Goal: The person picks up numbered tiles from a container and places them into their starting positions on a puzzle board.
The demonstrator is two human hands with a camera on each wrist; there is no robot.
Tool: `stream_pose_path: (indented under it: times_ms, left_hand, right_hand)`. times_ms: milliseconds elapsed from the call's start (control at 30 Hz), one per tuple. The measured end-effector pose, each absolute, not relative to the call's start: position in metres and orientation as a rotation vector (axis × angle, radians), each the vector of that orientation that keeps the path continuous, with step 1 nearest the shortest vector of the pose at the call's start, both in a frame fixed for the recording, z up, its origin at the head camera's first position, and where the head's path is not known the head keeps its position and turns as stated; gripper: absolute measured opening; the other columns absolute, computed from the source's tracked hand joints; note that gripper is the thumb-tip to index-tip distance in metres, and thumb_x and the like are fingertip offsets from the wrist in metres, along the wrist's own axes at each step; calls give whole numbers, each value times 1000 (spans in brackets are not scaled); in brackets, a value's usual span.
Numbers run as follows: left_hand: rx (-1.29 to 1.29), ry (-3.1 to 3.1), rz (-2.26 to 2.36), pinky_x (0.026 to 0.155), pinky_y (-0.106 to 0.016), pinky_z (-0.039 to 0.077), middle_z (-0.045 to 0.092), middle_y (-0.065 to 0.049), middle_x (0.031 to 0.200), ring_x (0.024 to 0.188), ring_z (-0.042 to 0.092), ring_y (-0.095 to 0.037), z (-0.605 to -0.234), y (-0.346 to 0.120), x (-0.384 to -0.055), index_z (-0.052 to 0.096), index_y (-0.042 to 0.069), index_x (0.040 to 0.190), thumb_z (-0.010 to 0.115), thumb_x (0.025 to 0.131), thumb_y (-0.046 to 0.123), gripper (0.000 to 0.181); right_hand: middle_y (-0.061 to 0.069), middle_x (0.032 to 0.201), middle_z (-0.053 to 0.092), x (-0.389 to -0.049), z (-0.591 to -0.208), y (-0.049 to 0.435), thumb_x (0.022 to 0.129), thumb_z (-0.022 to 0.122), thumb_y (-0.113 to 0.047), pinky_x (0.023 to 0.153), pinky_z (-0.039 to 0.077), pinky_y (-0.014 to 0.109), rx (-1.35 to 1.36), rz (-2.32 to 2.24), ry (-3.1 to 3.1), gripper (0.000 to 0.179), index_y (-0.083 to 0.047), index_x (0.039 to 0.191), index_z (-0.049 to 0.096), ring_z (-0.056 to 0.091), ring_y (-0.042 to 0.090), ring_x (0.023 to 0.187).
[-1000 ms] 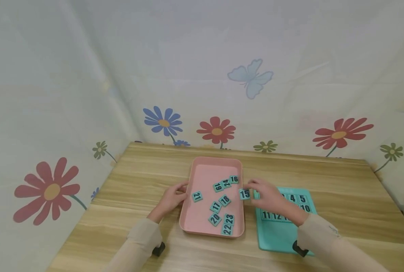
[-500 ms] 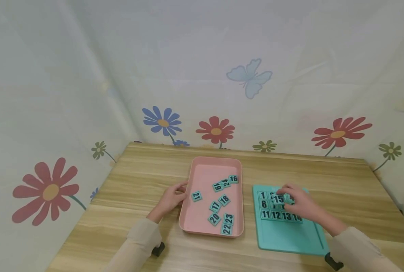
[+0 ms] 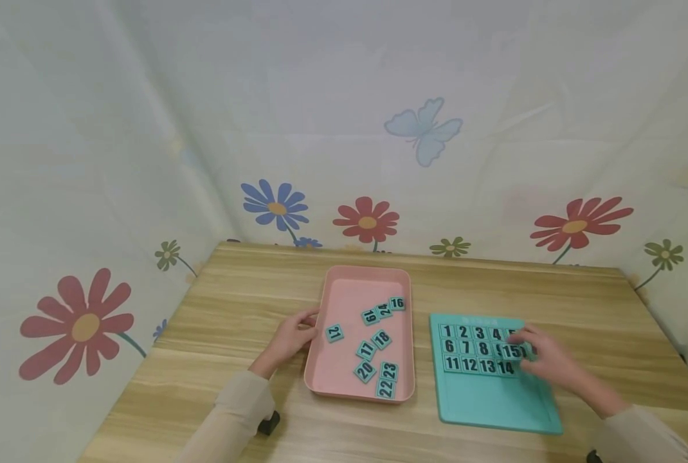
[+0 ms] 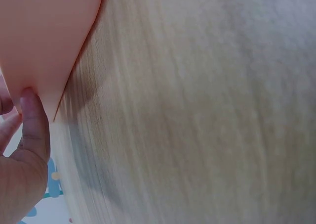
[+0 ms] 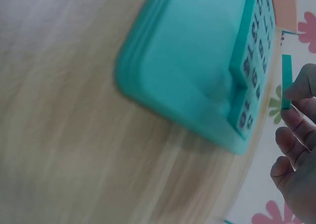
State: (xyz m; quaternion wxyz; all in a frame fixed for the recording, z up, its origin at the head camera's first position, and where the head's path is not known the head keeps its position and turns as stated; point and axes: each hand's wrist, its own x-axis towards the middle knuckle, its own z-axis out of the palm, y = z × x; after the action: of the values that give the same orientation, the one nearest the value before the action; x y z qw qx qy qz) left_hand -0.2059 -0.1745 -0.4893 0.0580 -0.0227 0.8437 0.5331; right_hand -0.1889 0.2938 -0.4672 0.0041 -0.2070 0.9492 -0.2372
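Observation:
My right hand [image 3: 552, 361] pinches a turquoise number tile marked 15 [image 3: 512, 351] between thumb and fingers. In the right wrist view the same tile [image 5: 286, 81] is seen edge-on, raised over the turquoise board [image 3: 494, 405]. Tiles 1 to 14 lie in rows on the board's far part; the held tile and fingers overlap tiles at the right end. My left hand [image 3: 289, 335] grips the left side of the pink tray [image 3: 344, 289], its thumb [image 4: 33, 120] against the outer wall in the left wrist view.
Inside the tray lie several loose tiles, among them 16 [image 3: 398, 303], 21 [image 3: 334, 332], 18 [image 3: 381, 339] and 22 [image 3: 386, 388]. Tray and board stand side by side on a wooden table [image 3: 251, 276]. A flower-printed curtain [image 3: 321, 141] hangs behind and at the left.
My right hand has carried tile 15 rightward from the tray's right rim, across the board, to the right end of its tile rows. The left hand has stayed at the tray.

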Motion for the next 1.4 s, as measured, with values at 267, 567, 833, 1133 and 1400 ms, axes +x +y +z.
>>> stream_pose_path:
  times_ms: [267, 567, 833, 1133, 1400]
  left_hand:
    - [-55, 2552, 1608, 60, -27, 56, 55, -19, 99, 82, 61, -22, -489, -175, -206, 48, 4, 125, 53, 79, 0, 46]
    - [-30, 2568, 1606, 60, -30, 56, 55, -21, 98, 85, 61, -27, -476, -171, -199, 47, -1, 125, 53, 80, -1, 45]
    - [-50, 2581, 1591, 60, -27, 56, 56, -18, 98, 82, 61, -22, -484, -173, -203, 49, 3, 124, 53, 79, 0, 45]
    - [-48, 2581, 1597, 60, -26, 56, 57, -18, 98, 83, 61, -22, -489, -174, -204, 50, 4, 124, 54, 78, 1, 46]
    - [-41, 2578, 1601, 60, -26, 56, 56, -17, 98, 83, 61, -21, -489, -175, -205, 49, 4, 124, 53, 79, 1, 45]
  right_hand:
    - [10, 98, 57, -185, -474, 307, 61, 64, -4, 55, 41, 17, -574, -688, 2948, 37, -3, 97, 62, 48, 12, 75]
    - [8, 95, 54, -181, -478, 313, 61, 66, -6, 58, 46, 24, -450, -640, 2862, 34, -5, 95, 63, 49, 14, 75]
    - [5, 90, 55, -179, -484, 312, 65, 66, -6, 63, 47, 27, -427, -637, 2877, 34, -2, 99, 62, 51, 14, 78]
    - [15, 100, 54, -166, -483, 317, 61, 71, -15, 69, 50, 40, -566, -652, 2889, 26, -15, 85, 62, 53, 26, 86]
    - [2, 94, 49, -156, -477, 322, 55, 74, -25, 64, 42, 22, -576, -570, 2748, 38, -20, 91, 63, 45, 11, 80]
